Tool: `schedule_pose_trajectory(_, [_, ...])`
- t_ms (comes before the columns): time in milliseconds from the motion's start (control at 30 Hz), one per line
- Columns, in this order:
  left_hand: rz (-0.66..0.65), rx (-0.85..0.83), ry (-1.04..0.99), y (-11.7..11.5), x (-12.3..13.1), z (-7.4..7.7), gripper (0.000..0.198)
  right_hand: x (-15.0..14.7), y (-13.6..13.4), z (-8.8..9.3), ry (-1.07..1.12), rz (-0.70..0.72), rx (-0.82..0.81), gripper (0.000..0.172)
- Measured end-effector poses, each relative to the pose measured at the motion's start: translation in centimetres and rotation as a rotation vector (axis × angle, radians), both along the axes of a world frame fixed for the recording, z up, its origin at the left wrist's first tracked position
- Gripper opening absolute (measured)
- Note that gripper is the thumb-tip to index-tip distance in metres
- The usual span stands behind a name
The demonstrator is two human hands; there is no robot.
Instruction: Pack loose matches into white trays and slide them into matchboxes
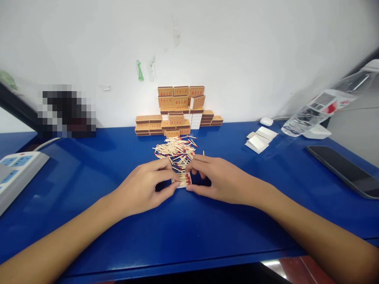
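Note:
A small white matchbox tray (181, 186) lies on the blue table, filled with matches (184, 180) whose red heads point right. My left hand (145, 183) is closed at the tray's left end, thumb and fingertips pinched over it. My right hand (226, 179) curves around the right end, with its thumb at the near corner and its fingers at the far one. Just beyond both hands spreads a loose heap of red-tipped matches (174, 148). My fingers partly cover the tray.
Stacked matchboxes (180, 101) stand against the wall behind the heap. To the right are folded white card pieces (260, 140), a white earphone case (266, 121), a tilted plastic bottle (322, 104) and a phone (346, 167). A power strip (20, 173) sits at the left.

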State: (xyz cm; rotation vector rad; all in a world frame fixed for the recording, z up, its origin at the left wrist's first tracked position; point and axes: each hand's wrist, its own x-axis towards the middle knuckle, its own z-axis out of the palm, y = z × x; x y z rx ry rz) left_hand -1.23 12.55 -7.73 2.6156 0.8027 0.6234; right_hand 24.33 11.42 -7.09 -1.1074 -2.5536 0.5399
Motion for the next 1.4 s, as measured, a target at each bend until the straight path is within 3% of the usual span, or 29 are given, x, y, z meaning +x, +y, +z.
schedule_pose_trajectory(233, [-0.012,0.019,0.037,-0.2,0.1,0.0,0.018,0.0,0.0,-0.1,0.006,0.0,-0.001,0.017])
schedule_pose_trajectory(433, [0.014,0.168,0.063,-0.1,-0.1,0.3,0.023,0.0,-0.1,0.0,-0.002,-0.003,-0.009,0.018])
schedule_pose_trajectory(867, [0.006,0.141,0.18,-0.2,-0.3,0.3,0.029,0.2,-0.2,0.7,0.026,-0.004,0.018,0.018])
schedule_pose_trajectory(1400, [-0.058,0.166,0.166,-0.5,-0.3,0.3,0.025,0.6,-0.3,0.8,0.071,0.098,0.035,0.013])
